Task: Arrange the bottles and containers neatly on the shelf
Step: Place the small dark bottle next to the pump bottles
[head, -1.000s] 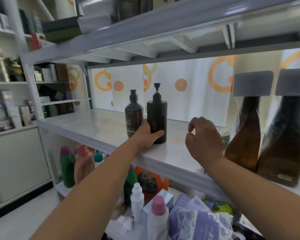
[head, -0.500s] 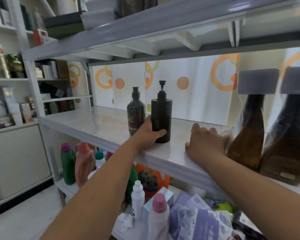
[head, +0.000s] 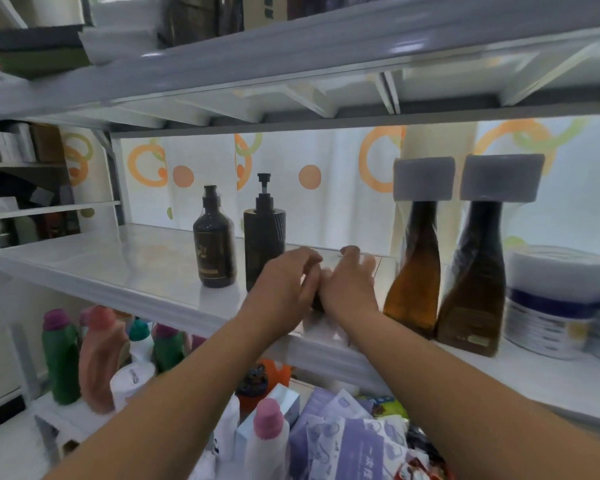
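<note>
On the white middle shelf stand a round dark pump bottle and, just right of it, a black ribbed pump bottle. My left hand is right of the ribbed bottle and off it, fingers curled. My right hand is against it, fingers bent over the shelf. A small dark thing shows between the two hands, too blurred to identify. Two tall amber bottles with grey caps stand further right.
A white tub with a blue band sits at the far right. The shelf above hangs low overhead. Below are green and pink detergent bottles, a pink-capped white bottle and purple packets.
My left hand has let go of the ribbed bottle and moved right. My right hand has shifted left, so the two hands now meet.
</note>
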